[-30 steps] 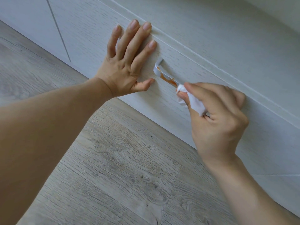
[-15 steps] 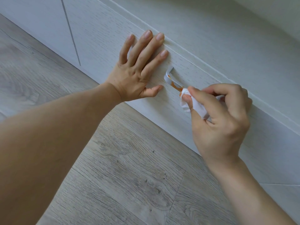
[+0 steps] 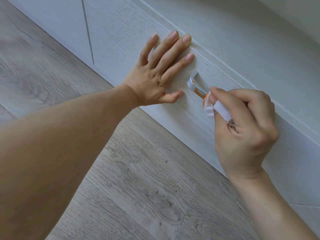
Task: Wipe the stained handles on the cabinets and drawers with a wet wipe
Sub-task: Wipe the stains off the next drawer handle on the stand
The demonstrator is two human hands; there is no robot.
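Note:
A silver handle point(image 3: 193, 82) with an orange stain sits on a white wood-grain drawer front point(image 3: 121, 40). My right hand point(image 3: 245, 129) pinches a folded white wet wipe point(image 3: 210, 106) against the handle's stained part; the wipe's edge shows orange. The rest of the handle is hidden behind that hand. My left hand point(image 3: 159, 73) lies flat on the drawer front just left of the handle, fingers straight and spread.
Grey wood-look flooring point(image 3: 138, 179) runs below the drawer. A vertical seam point(image 3: 87, 30) divides the cabinet fronts at upper left. Another drawer front point(image 3: 242, 32) lies above, past a horizontal gap.
The view has shifted, so both hands sit further right in frame. My right hand with the wipe has slid slightly away from the handle's left end, baring more orange stain. The left hand stays flat.

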